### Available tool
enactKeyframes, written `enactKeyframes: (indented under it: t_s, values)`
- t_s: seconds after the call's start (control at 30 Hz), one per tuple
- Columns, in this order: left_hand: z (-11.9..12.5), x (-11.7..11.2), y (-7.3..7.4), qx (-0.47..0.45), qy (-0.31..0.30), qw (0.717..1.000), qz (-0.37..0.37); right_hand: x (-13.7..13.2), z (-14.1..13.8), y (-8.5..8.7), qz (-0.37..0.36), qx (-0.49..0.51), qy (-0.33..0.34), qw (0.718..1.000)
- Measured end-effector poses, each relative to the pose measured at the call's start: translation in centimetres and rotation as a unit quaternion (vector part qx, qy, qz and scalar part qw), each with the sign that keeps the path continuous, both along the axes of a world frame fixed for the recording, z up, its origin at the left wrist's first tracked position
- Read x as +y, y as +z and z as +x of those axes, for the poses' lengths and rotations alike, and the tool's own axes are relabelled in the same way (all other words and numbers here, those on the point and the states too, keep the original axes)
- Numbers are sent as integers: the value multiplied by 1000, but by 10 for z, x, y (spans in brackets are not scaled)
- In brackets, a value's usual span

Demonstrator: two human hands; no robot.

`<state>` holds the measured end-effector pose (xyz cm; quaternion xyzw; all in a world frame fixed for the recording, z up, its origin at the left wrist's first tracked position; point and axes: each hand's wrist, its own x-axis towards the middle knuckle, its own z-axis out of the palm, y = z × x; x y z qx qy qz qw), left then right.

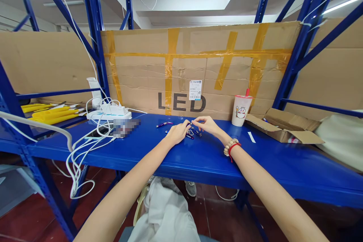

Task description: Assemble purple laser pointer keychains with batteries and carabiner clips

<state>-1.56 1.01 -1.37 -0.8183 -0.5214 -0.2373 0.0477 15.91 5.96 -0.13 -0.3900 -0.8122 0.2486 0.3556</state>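
Observation:
My left hand (178, 132) rests low over the blue shelf top, its fingers closed on a small dark purple piece (189, 124). Close beside it, my right hand (208, 124) has thumb and forefinger pinched together near that piece; what lies in the pinch is too small to make out. Under and between the hands lie several small shiny purple pieces with silver metal clips (191, 132), partly hidden by my left hand. A slim purple piece (164, 124) lies apart, left of my left hand.
A white cup (241, 110) with a red straw and an open cardboard box (279, 125) stand on the right. At left are a white power strip (109, 111), tangled white cables (76, 159) and yellow-handled tools (55, 114). Behind rises a taped cardboard panel (136, 79). A white paper strip (251, 137) lies near the cup.

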Motion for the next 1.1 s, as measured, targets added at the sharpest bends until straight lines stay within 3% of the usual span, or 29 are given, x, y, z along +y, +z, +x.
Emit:
enactKeyframes:
  t_s: [0.23,0.37,0.57,0.8,1.1]
  values:
    - [-8,5,3,-93,125,987,31,1,8,-1,54,-125,-72,988]
    - [-12,7,3,-123,151,980,33,0,11,-3,67,-201,-81,974]
    - [-12,7,2,-125,118,985,28,8,7,-13,104,-208,-87,969]
    - [-7,0,2,-81,11,997,10,18,4,-24,95,-234,-36,967]
    - [-7,-3,3,-78,3,997,17,14,2,-21,87,-229,-31,969]
